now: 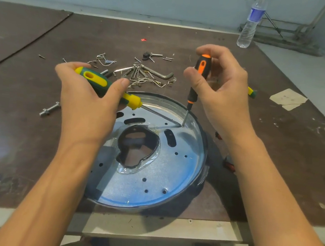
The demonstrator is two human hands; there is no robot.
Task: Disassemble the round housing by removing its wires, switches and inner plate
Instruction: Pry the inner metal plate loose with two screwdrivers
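Our left hand (87,105) grips a green-yellow screwdriver (99,82), our right hand (223,89) pinches an orange-black screwdriver (202,67); their tips meet at the round housing's (151,181) one o'clock.

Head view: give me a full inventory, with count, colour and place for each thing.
housing: 1, silvery plate in dark rim, table's near edge
green screwdriver: 1, green-yellow, slanting over housing, tip at plate's far right
orange screwdriver: 1, orange-black, upright, tip at the same spot
screws and clips: many, silver, heap beyond housing
hex key: 1, silver, in that heap
bolt: 1, silver, left of housing
tool end: 1, yellow-green, showing past right grip
red bits: 2, right of housing, unclear what
paper: 1, beige, right side
bottle: 1, clear, blue label, far right
table: 1, dark brown
left grip: holds green screwdriver
right grip: holds orange screwdriver
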